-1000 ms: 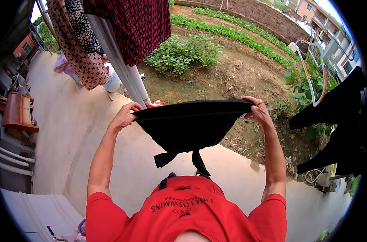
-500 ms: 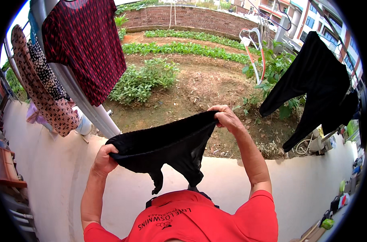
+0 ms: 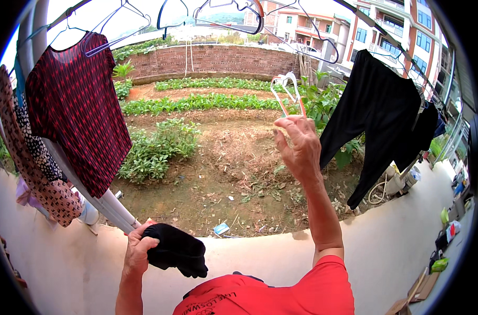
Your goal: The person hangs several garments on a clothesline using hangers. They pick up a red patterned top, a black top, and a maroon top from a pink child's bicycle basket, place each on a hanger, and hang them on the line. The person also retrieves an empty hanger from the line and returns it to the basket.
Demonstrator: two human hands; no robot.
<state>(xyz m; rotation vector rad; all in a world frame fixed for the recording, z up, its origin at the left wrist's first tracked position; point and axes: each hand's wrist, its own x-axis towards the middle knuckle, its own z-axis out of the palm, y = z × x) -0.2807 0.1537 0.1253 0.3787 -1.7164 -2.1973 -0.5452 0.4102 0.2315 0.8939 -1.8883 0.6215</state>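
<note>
Low in front of me, my left hand (image 3: 139, 245) is closed on the waist of a pair of black trousers (image 3: 177, 251), which hang bunched beside it. My right hand (image 3: 300, 144) is raised with thumb and fingers apart and nothing held in it. Just beyond its fingertips is a white and orange clothes hanger (image 3: 274, 92); the hand covers its lower end, so I cannot tell whether they touch. Several empty wire hangers (image 3: 231, 21) hang along the top of the view.
A red and black patterned shirt (image 3: 81, 113) and a pink patterned garment (image 3: 34, 163) hang at left beside a metal post (image 3: 110, 207). Other black trousers (image 3: 373, 115) hang at right. Beyond the pale concrete floor (image 3: 239, 262) lie garden beds and a brick wall (image 3: 212, 63).
My right hand has let go of the trousers' waist and risen toward the white and orange hanger. My left hand has lowered with the trousers, now bunched. The view has tilted up.
</note>
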